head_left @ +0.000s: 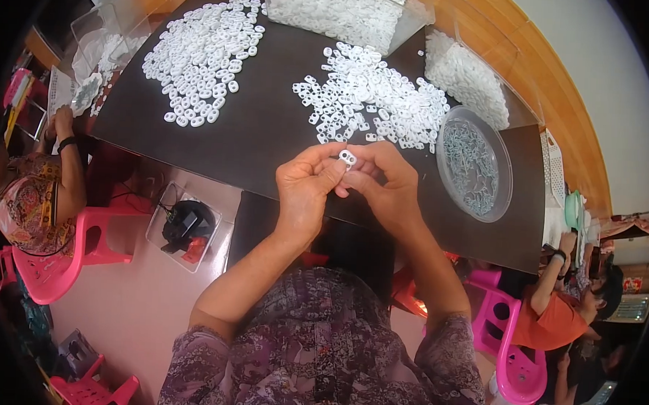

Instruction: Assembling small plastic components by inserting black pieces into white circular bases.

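Above the table's near edge, my left hand (301,194) and my right hand (390,182) meet, fingertips pinched together around one small white plastic piece (347,158). It has two round holes and rounded ends. Whether anything else sits between the fingers is hidden. Just beyond my hands spreads a loose heap of small white two-holed pieces (376,96). A second pile of white two-holed pieces (204,60) lies at the far left. To the right of my right hand, a round clear bowl (507,192) holds many thin silvery metal pieces that look like screws (471,162).
Clear bins (417,18) full of white pieces stand along the dark table's (271,106) far edge. People sit at left (35,197) and right (562,314) on pink chairs (83,246). A clear tub (186,229) with dark items is on the floor at left.
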